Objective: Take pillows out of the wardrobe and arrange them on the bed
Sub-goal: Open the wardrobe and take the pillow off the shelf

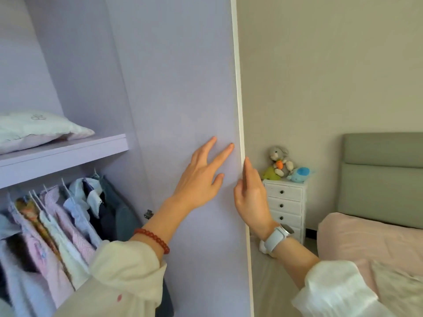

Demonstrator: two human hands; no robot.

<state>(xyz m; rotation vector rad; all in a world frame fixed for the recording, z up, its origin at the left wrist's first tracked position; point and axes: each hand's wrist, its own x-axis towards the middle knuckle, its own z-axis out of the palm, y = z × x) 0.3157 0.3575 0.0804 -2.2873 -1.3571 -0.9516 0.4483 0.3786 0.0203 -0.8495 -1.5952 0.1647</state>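
The lilac wardrobe door [183, 88] stands open in front of me. My left hand [203, 175] lies flat on the door's inner face with its fingers spread straight. My right hand [251, 195] is at the door's white outer edge, thumb along the edge; its fingers are hidden behind the door. A white pillow [34, 129] lies on the wardrobe shelf [68, 154] at the left. The bed [366, 243] with a pink sheet and a grey-green headboard [384, 177] is at the lower right, with a pale cushion [398, 289] on it.
Several garments [57, 225] hang on a rail under the shelf. A small white chest of drawers [286, 204] stands beside the bed against the beige wall, with plush toys [283, 163] on top.
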